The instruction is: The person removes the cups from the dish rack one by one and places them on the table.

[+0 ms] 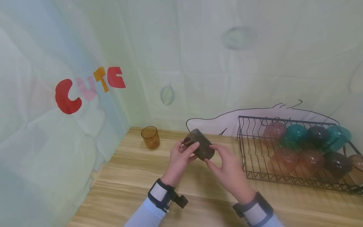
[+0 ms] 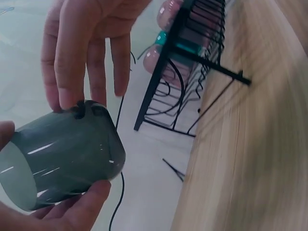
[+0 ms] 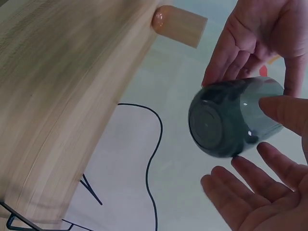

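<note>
A dark grey, see-through glass cup point(image 1: 202, 145) is held tilted above the table, its mouth toward the upper left and its base toward the lower right. My left hand point(image 1: 177, 164) grips it near the mouth, thumb across the near side. At the base end, my right hand point(image 1: 229, 168) pinches the cup between thumb and fingers. The left wrist view shows the cup point(image 2: 67, 156) between both hands, with the right fingertips at its base edge. In the right wrist view, the rounded base of the cup point(image 3: 216, 120) faces the camera.
An amber glass point(image 1: 151, 138) stands upright at the table's back left. To the right, a black wire rack point(image 1: 244, 151) holds several pink, teal and dark glasses upside down. Behind the wooden table point(image 1: 124, 192) hangs a printed cloth point(image 1: 198, 69).
</note>
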Available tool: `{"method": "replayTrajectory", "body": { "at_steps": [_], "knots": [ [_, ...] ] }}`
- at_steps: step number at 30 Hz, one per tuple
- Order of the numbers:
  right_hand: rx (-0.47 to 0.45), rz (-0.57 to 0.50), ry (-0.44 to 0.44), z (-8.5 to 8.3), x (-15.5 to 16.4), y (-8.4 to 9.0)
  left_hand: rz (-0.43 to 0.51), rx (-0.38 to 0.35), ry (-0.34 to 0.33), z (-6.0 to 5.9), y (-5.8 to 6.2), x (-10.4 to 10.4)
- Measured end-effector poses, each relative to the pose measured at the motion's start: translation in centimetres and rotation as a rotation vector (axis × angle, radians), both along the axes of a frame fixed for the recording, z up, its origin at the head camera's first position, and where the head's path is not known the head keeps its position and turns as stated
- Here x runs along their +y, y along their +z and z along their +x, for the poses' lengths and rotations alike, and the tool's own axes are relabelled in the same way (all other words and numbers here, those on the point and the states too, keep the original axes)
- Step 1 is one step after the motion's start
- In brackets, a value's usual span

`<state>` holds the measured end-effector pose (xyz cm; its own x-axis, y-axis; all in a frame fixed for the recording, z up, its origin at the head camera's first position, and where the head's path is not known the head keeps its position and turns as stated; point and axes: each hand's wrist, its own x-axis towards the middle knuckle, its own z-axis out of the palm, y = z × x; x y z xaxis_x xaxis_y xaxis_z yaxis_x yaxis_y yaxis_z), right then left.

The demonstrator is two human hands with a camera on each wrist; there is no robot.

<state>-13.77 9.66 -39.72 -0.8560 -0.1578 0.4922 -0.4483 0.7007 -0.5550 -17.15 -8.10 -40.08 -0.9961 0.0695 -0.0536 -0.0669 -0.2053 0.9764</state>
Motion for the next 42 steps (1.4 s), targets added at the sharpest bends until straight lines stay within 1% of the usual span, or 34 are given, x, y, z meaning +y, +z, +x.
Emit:
{"method": "replayTrajectory", "body": {
  "at_steps": [3,5,9,14,18,22,24,28,32,37,42],
  "knots": [
    [-0.02,0.039,-0.006,0.0,0.3,0.0,-0.084,0.054,0.063,-0.3,0.0,0.0],
    [-0.039,0.057,-0.01,0.1,0.5,-0.1,-0.163,0.086,0.109,-0.5,-0.1,-0.2],
    [-0.054,0.087,-0.008,0.1,0.9,-0.2,-0.319,0.111,0.199,-1.2,-0.6,-0.8],
    [-0.067,0.094,0.011,0.2,1.2,-0.4,-0.424,0.125,0.285,-2.3,-1.5,-2.0],
    [-0.072,0.111,0.014,0.3,1.3,-0.5,-0.449,0.136,0.323,-3.1,-2.3,-3.0],
    [-0.076,0.133,0.013,0.4,1.3,-0.7,-0.472,0.126,0.346,-3.9,-3.1,-3.9],
    [-0.085,0.141,0.013,0.3,1.4,-0.7,-0.501,0.117,0.36,-4.2,-3.5,-4.4],
    [-0.114,0.151,0.022,0.3,1.3,-0.6,-0.547,0.101,0.384,-4.7,-4.3,-5.3],
    [-0.123,0.161,0.035,0.2,1.4,-0.6,-0.585,0.086,0.401,-5.1,-5.1,-5.9],
    [-0.119,0.174,0.037,0.1,1.4,-0.8,-0.6,0.081,0.415,-5.5,-5.8,-6.4],
    [-0.115,0.178,0.038,0.0,1.5,-0.9,-0.586,0.075,0.415,-5.9,-6.4,-6.8]
  ]
}}
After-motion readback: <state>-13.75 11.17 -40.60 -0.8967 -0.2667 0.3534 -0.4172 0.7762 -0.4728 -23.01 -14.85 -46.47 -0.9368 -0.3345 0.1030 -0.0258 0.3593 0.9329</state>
